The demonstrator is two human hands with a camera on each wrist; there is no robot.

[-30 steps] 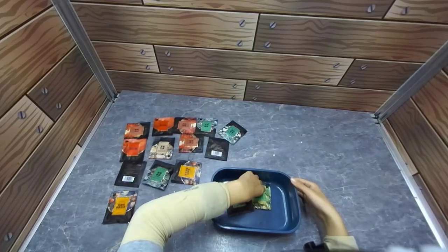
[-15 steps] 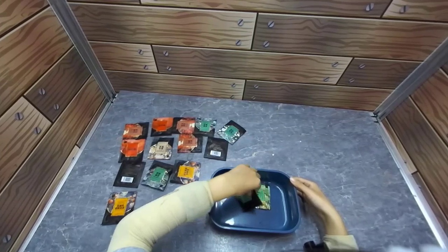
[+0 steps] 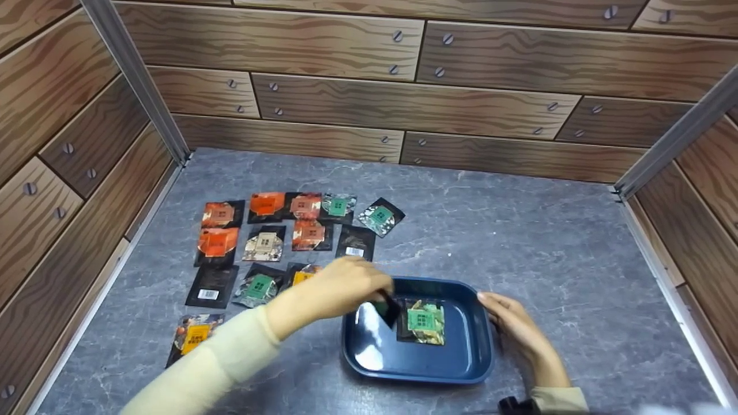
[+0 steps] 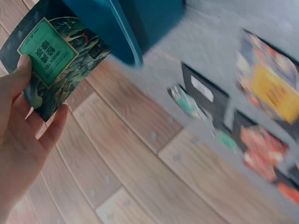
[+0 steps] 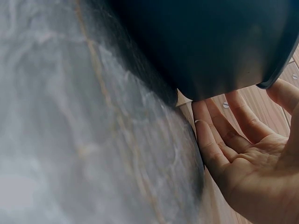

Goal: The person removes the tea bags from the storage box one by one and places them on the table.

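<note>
My left hand is above the left edge of a blue tray in the head view. It pinches a black tea packet, whose green label reads "GREEN TEA" in the left wrist view; the thumb lies on its printed face. Inside the tray lies another green-labelled packet, face up. At the tray's right side, my right hand rests its thumb on the rim. The right wrist view shows that hand's fingers fairly straight, their tips at the outer wall low down.
Several packets lie on the grey marbled table to the left and behind the tray, among them orange-labelled, yellow-labelled and green-labelled ones. Some show a black back with a barcode. Wood-patterned walls enclose the table.
My left hand has lifted a packet inside the tray and carried it left to the tray's left edge, uncovering the packet lying there. The right hand has stayed at the tray's right side.
</note>
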